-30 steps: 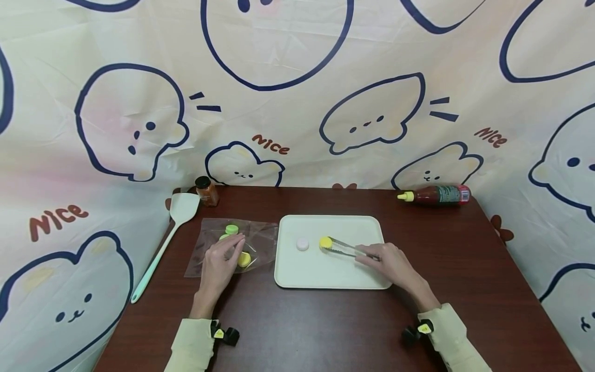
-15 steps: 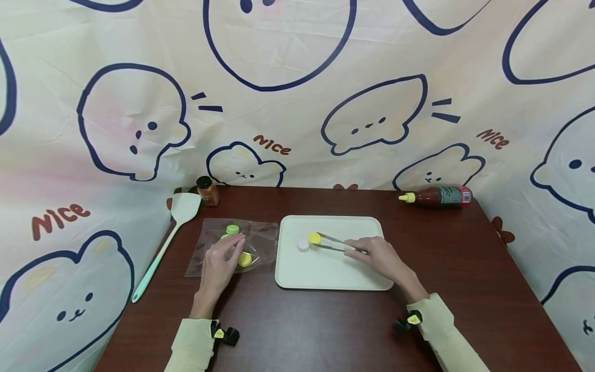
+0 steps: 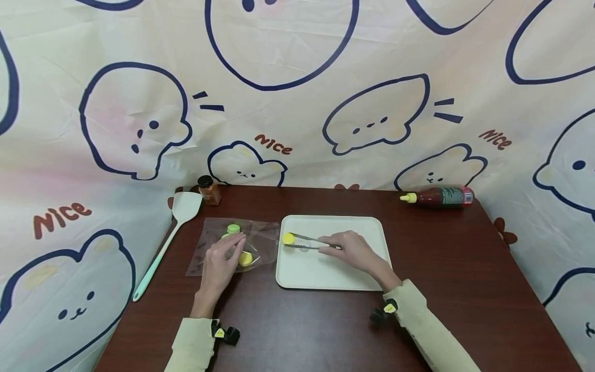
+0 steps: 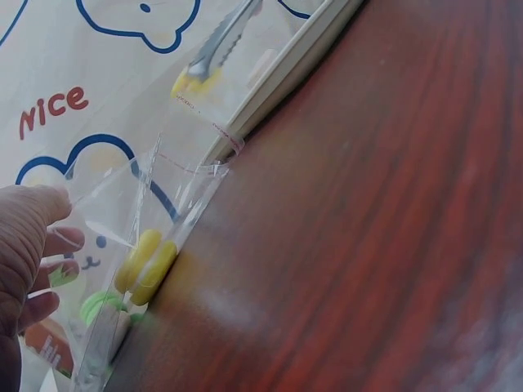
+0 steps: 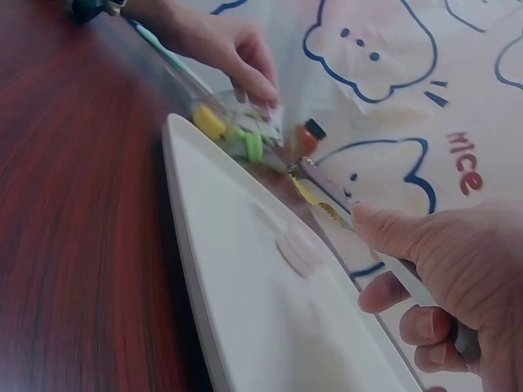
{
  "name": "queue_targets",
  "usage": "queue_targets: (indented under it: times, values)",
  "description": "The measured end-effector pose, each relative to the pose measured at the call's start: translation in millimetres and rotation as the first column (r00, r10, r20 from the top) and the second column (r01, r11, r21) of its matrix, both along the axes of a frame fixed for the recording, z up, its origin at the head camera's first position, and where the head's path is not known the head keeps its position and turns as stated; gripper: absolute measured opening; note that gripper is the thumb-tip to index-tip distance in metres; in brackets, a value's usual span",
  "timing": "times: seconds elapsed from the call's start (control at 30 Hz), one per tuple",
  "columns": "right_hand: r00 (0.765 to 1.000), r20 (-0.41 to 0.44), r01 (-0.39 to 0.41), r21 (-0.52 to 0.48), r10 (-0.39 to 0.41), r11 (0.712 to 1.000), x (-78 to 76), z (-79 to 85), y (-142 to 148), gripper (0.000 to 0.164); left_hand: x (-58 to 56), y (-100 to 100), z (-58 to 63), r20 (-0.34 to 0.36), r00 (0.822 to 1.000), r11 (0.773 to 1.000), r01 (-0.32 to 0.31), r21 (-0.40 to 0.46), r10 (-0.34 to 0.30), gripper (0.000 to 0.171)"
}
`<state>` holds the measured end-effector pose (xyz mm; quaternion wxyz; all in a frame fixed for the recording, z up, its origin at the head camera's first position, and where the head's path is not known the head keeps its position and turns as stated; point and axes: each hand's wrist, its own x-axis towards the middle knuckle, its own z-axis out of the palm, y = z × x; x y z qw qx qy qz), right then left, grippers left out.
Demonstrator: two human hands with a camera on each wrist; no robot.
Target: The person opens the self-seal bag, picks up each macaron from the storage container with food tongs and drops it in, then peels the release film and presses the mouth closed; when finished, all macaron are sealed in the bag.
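Observation:
My right hand (image 3: 355, 253) grips metal tongs (image 3: 309, 238), whose tips hold a yellow macaron (image 3: 288, 238) over the left edge of a white tray (image 3: 334, 276). A pale pinkish macaron (image 5: 298, 253) lies on the tray, mostly behind the tongs in the head view. To the left, my left hand (image 3: 220, 261) pinches the upper layer of a clear plastic bag (image 3: 266, 235), raised at its mouth, which faces the tray. Inside the bag are another yellow macaron (image 4: 147, 268) and green macarons (image 3: 233, 228), partly hidden by the hand.
A white spatula (image 3: 186, 206) with a mint handle lies along the table's left edge. Behind it stands a black-capped spice jar (image 3: 211, 192). A red sauce bottle (image 3: 437, 197) lies at the back right, before a patterned cloth (image 3: 297, 113).
My right hand has carried the tongs and yellow macaron left across the tray, past the pale macaron, toward the bag. The left hand stays in place on the bag.

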<state>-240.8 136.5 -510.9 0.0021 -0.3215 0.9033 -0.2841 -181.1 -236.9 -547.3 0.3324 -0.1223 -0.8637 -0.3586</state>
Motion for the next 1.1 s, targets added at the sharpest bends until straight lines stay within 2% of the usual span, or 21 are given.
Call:
queue_targets:
  times: [0.23,0.53,0.83,1.1]
  values:
    - [0.994,-0.018,-0.108,0.017,0.108,0.994,-11.8,-2.8,-31,0.038,-0.5,1,1.7,0.002,1.0,1.0,-0.002,0.001,0.002,0.019]
    - [0.984,-0.043,-0.17,0.09,0.175,0.981,-27.4,-3.2,-67,0.038,-0.9,3,0.7,-0.003,1.0,1.0,-0.002,-0.009,0.002,0.019]
    - [0.972,-0.072,-0.211,0.166,0.225,0.963,-29.3,0.2,-91,0.034,1.2,2,1.4,0.045,0.999,1.0,-0.003,-0.006,0.003,0.02]
    - [0.962,-0.09,-0.238,0.177,0.257,0.955,-30.7,-2.4,-104,0.037,0.8,1,0.5,0.033,0.999,1.0,-0.002,-0.012,0.002,0.021]
